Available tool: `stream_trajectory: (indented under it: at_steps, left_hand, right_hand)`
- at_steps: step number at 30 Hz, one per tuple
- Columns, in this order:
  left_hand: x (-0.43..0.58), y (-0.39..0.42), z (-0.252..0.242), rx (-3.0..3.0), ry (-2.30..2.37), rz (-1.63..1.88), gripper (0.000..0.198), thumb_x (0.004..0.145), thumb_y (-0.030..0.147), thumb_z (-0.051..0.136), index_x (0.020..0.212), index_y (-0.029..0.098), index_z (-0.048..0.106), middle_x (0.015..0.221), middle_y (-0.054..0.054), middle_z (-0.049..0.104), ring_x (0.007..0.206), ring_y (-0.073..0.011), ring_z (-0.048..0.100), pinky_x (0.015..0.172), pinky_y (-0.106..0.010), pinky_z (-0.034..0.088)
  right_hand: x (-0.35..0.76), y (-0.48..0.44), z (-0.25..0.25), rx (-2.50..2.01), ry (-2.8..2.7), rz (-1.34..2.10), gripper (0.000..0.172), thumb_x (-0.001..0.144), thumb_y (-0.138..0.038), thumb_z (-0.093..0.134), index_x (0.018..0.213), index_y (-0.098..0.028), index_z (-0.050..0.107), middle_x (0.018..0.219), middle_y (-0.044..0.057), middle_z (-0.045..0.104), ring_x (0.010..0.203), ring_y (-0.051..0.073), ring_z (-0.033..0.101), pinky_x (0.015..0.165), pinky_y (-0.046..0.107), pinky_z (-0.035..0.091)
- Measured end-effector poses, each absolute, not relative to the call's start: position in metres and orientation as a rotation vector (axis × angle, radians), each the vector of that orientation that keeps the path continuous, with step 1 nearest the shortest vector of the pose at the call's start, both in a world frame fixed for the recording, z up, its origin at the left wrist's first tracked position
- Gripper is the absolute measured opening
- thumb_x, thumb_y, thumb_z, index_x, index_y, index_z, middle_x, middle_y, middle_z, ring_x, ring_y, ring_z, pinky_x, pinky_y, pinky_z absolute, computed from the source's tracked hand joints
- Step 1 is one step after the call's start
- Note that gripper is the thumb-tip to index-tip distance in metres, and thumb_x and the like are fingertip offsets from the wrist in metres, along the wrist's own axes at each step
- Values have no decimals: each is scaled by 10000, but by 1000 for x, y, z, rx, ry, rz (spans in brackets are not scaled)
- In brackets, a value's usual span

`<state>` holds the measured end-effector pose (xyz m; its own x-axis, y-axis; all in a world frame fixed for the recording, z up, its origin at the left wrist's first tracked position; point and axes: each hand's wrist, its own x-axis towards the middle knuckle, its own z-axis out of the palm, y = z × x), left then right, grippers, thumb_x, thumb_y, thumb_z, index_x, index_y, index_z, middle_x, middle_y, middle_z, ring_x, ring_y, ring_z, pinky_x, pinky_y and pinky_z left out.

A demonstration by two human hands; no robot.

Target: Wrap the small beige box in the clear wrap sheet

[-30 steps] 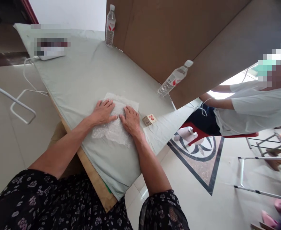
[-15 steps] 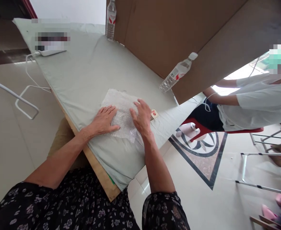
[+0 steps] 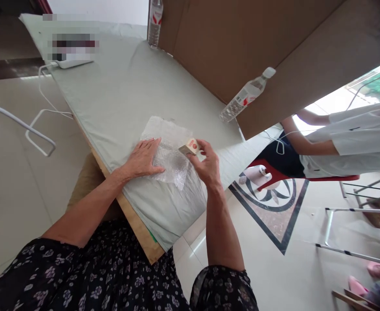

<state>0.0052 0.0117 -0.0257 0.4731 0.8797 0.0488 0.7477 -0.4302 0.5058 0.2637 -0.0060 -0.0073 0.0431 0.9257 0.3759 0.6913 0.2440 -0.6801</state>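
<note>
A sheet of clear bubble wrap (image 3: 169, 149) lies spread on the cloth-covered table. My left hand (image 3: 144, 160) rests flat on its left side, fingers stretched and thumb apart. Between the thumb and fingers of my right hand (image 3: 207, 164) is a small cream box (image 3: 190, 147) with a red mark on it. I hold the box just over the right part of the bubble wrap; whether it touches the sheet I cannot tell.
A large cardboard panel (image 3: 209, 47) stands across the table's far side. One water bottle (image 3: 246, 96) leans against it, and another bottle (image 3: 155, 23) stands at its left edge. A white tray (image 3: 75, 64) sits far left. A person in a white shirt (image 3: 365, 134) sits at right.
My right hand has lifted off the bubble wrap and picked up the small box from the table beside it, bringing it over the sheet. The left hand stays on the wrap.
</note>
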Motion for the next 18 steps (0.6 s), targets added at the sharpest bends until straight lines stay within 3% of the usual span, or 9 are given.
stream_trajectory:
  at_steps: [6,18]
  left_hand:
    - [6,12,-28,2302,1335,509,1103,760,516,752,1653,128,236,1679,-222,408,1569,-408,365,1296,-567,245]
    - [7,12,-24,2272,1321,495,1087,756,493,752,1650,111,264,1680,-232,402,1581,-404,345,1302,-566,239]
  right_hand:
    - [220,11,-23,-1350,-1987,622,546,817,-251,695,1359,-256,636,1363,86,730,1202,284,680,1088,495,509]
    - [217,12,-31,-1450,-2068,561,562,863,-277,675,1419,-238,606,1402,97,717,1201,269,677,1105,474,496]
